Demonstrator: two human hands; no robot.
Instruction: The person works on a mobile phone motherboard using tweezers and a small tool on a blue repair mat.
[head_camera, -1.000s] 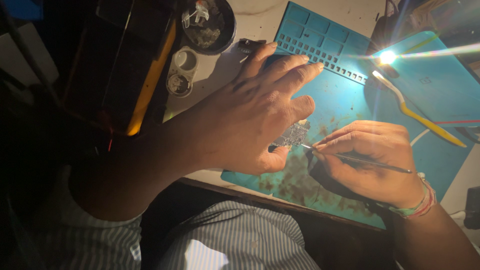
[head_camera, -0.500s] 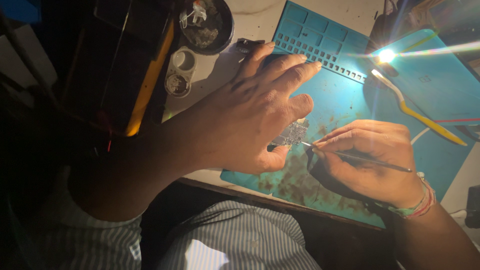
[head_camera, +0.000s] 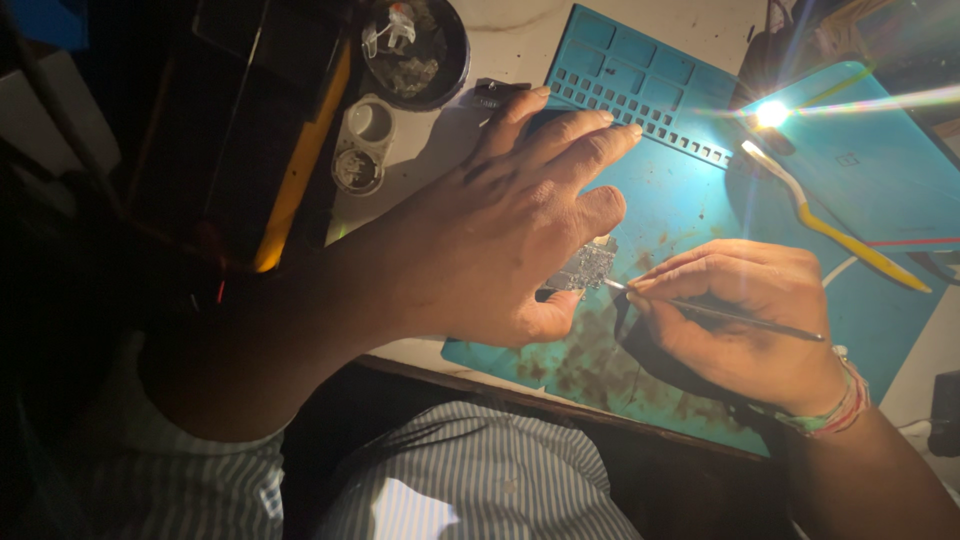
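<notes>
Pinning small circuit board (head_camera: 585, 268) on teal mat (head_camera: 700, 200) between left hand (head_camera: 490, 230) thumb and forefinger; right hand (head_camera: 745, 320) closed on thin probe (head_camera: 720, 315), tip at board's edge | advice: keep board flat; brace right wrist; light strokes

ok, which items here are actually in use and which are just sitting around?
In use: left hand pinching a small circuit board; right hand holding a thin probe to it; teal work mat.
Idle: yellow-handled brush, round dish of parts, two small pots.
</notes>
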